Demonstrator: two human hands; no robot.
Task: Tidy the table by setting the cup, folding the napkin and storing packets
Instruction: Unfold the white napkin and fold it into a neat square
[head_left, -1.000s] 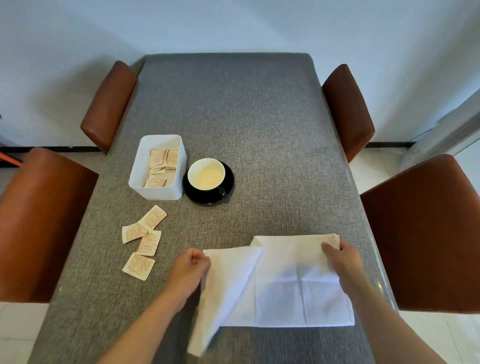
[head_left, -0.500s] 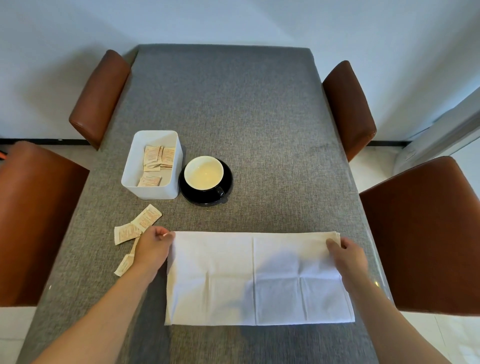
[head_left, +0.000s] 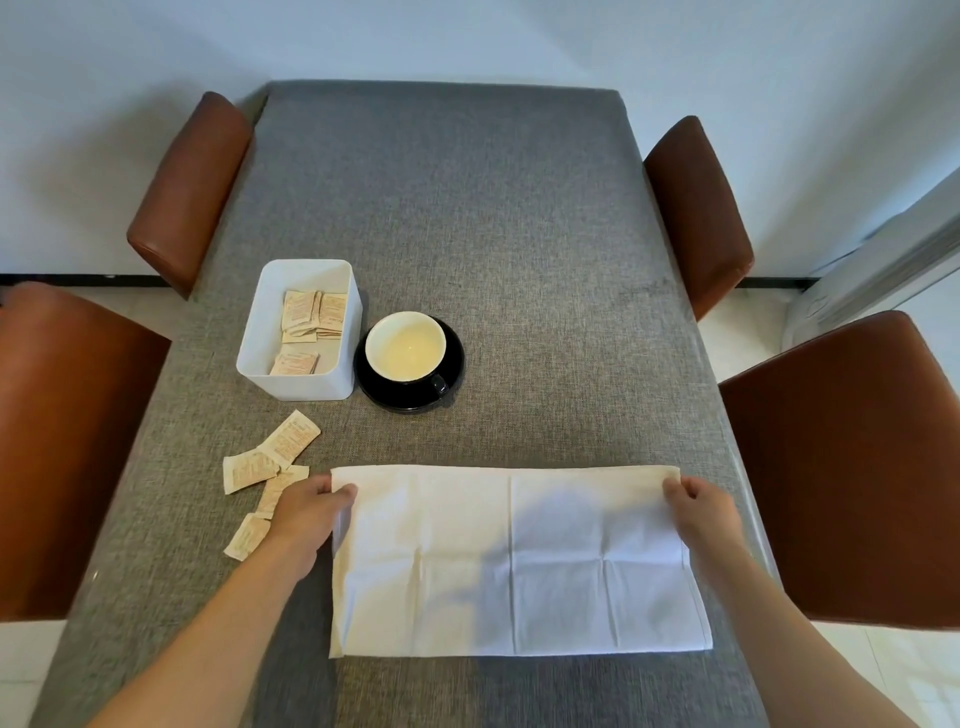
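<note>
Head view, left to right, with places given relative to the napkin (head_left: 514, 561). Four loose packets (head_left: 270, 467) are lying on the grey table (head_left: 467, 234) just off the napkin's left edge, two of them partly under the left hand (head_left: 306, 512). Beyond these, a white box (head_left: 301, 332) is holding more packets, and beside it a cup (head_left: 406, 347) is sitting on a black saucer (head_left: 409, 364), both well beyond the napkin's far edge. The left hand is pinching the napkin's far-left corner, fingers curled closed with the thumb lying on top of the cloth. The napkin is lying flat as a wide rectangle, creased, near the table's front edge. The right hand (head_left: 704, 512) is gripping the far-right corner, fingertips (head_left: 675, 486) closed over the cloth's edge. Brown chairs (head_left: 852, 467) are flanking the table.
</note>
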